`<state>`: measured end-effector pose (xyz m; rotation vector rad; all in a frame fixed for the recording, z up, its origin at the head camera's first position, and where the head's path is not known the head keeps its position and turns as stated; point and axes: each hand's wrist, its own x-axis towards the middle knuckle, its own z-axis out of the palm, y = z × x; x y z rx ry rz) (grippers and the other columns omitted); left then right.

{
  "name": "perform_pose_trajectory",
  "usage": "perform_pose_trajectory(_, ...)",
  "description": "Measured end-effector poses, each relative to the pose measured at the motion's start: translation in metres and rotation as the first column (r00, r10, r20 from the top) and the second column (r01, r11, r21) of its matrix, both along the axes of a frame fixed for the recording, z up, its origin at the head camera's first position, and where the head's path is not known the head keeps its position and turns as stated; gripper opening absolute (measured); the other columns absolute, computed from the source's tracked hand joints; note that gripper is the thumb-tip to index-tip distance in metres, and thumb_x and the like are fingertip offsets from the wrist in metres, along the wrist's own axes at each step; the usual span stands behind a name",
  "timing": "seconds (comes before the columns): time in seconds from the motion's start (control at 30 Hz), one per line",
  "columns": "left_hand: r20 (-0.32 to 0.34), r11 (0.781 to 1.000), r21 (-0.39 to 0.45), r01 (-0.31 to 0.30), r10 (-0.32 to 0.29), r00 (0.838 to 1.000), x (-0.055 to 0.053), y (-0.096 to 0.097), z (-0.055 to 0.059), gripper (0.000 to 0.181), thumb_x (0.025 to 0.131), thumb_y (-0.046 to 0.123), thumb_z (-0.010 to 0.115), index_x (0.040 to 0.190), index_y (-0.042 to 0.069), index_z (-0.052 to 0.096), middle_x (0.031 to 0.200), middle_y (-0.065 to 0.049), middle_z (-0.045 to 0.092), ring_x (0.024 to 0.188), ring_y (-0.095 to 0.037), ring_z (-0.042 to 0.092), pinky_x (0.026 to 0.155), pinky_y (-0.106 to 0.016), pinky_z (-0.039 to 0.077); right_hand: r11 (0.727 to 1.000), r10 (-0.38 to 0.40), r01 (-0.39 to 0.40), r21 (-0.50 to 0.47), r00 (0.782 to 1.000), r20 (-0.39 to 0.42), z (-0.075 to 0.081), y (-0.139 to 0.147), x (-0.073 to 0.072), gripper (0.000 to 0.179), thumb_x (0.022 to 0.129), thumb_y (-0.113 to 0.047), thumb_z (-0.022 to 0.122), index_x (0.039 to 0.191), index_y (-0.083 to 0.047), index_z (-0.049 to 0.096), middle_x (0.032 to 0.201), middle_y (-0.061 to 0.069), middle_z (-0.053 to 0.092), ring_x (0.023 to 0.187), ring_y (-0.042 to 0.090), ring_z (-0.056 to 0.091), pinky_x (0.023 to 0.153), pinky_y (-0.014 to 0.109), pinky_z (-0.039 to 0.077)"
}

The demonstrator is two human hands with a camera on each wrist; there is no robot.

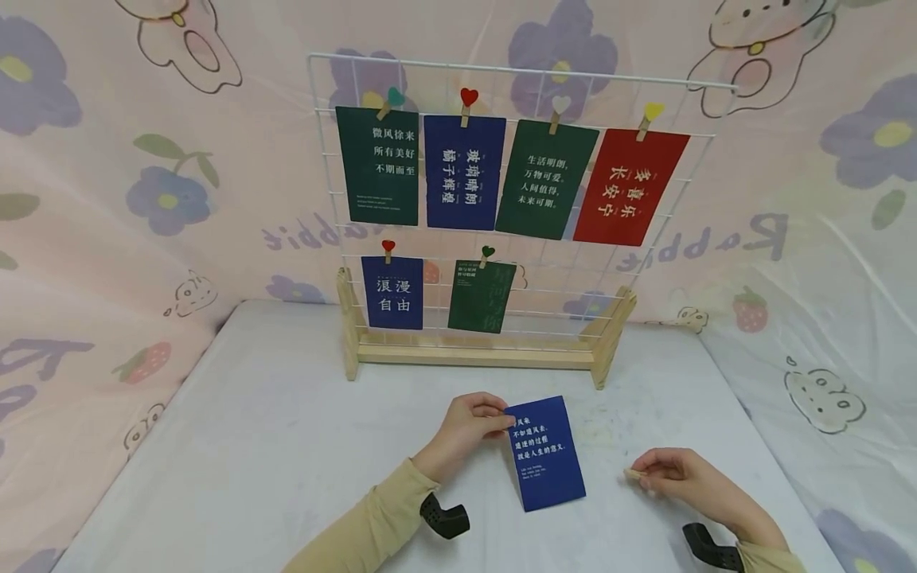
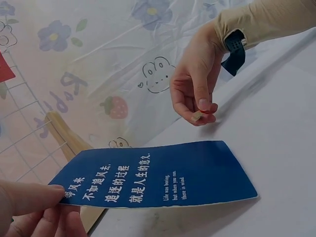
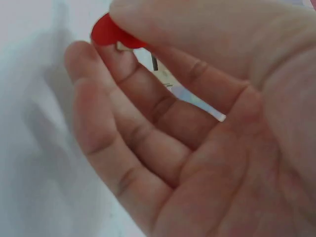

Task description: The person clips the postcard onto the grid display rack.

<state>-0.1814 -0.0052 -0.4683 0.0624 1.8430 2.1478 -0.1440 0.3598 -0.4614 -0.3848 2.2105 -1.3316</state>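
My left hand (image 1: pixel 464 432) pinches the upper left corner of a blue card (image 1: pixel 550 469) printed with white Chinese writing, thumb on its face. In the left wrist view, the card (image 2: pixel 197 170) stretches out from the thumb and fingers. To the right of the card and apart from it, my right hand (image 1: pixel 680 476) pinches a small wooden clothespin (image 1: pixel 634 474) between thumb and fingertips. A red heart (image 3: pixel 109 32) on the clothespin shows under the thumb in the right wrist view.
Behind the hands stands a white wire grid rack (image 1: pixel 544 314) on a wooden base (image 1: pixel 473 356). Heart clothespins hold green, blue and red cards on it in two rows, including a red card (image 1: pixel 630 187). Patterned cloth (image 1: pixel 809 318) surrounds the white table (image 1: pixel 272 414).
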Motion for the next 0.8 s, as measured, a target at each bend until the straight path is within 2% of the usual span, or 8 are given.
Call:
perform_pose_trajectory(0.23, -0.020, 1.000, 0.016, 0.001, 0.000, 1.000, -0.002, -0.007, 0.006, 0.022, 0.082, 0.005, 0.074, 0.101, -0.002, 0.064, 0.087, -0.010, 0.067, 0.078, -0.018, 0.065, 0.076, -0.035, 0.057, 1.000, 0.007, -0.007, 0.005, 0.993, -0.122, 0.003, -0.007, -0.008, 0.027, 0.095, -0.011, 0.059, 0.114, 0.009, 0.060, 0.107, 0.021, 0.065, 0.083, 0.016, 0.063, 0.066, 0.030, 0.054)
perform_pose_trajectory(0.5, -0.027, 0.999, 0.028, -0.028, 0.029, 0.999, -0.008, -0.017, 0.016, 0.023, 0.084, 0.009, 0.074, 0.102, -0.001, 0.063, 0.087, -0.008, 0.067, 0.081, -0.020, 0.065, 0.077, -0.033, 0.056, 0.997, -0.051, 0.059, 0.048, 0.988, -0.146, 0.015, -0.023, -0.019, 0.033, 0.096, -0.017, 0.060, 0.119, 0.006, 0.061, 0.113, 0.018, 0.065, 0.091, 0.021, 0.063, 0.074, 0.029, 0.054)
perform_pose_trajectory(0.67, -0.069, 0.998, 0.029, -0.050, 0.052, 0.996, -0.011, -0.020, 0.021, 0.025, 0.084, 0.009, 0.074, 0.103, -0.003, 0.062, 0.086, -0.008, 0.067, 0.084, -0.026, 0.065, 0.080, -0.037, 0.056, 0.997, -0.042, 0.055, 0.059, 0.977, -0.209, 0.022, -0.035, -0.025, 0.033, 0.099, -0.018, 0.055, 0.120, 0.006, 0.060, 0.108, 0.017, 0.066, 0.088, 0.023, 0.062, 0.072, 0.028, 0.053)
perform_pose_trajectory(0.8, -0.089, 0.998, 0.025, -0.051, 0.053, 0.995, -0.014, -0.021, 0.023, 0.025, 0.084, 0.009, 0.075, 0.103, -0.002, 0.062, 0.087, -0.008, 0.068, 0.081, -0.022, 0.065, 0.082, -0.040, 0.055, 0.998, -0.010, 0.025, 0.050, 0.960, -0.279, 0.026, -0.043, -0.030, 0.031, 0.101, -0.016, 0.049, 0.121, 0.006, 0.060, 0.099, 0.020, 0.063, 0.085, 0.025, 0.060, 0.072, 0.028, 0.053)
